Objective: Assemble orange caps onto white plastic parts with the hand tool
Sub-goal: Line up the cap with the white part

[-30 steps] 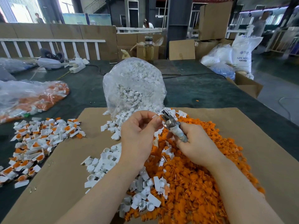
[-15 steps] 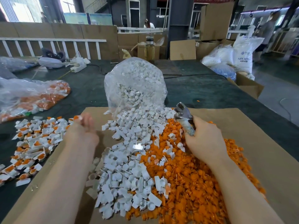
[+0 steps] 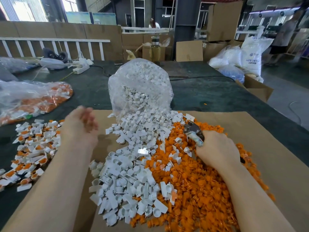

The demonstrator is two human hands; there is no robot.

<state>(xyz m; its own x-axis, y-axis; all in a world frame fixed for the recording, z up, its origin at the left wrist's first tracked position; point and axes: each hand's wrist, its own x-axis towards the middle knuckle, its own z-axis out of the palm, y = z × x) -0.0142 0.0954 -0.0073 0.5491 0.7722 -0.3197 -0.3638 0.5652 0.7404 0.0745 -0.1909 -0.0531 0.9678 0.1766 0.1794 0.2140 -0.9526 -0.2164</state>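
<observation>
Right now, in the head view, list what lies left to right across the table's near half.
Pile of assembled parts → left hand → white plastic parts → orange caps → right hand gripping the hand tool.

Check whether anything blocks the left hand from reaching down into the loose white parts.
Nothing visible does. The left hand hangs open and blurred above the cardboard sheet, between the assembled pile and the white parts. Only bare cardboard lies between. The right hand grips the hand tool on the far side.
</observation>
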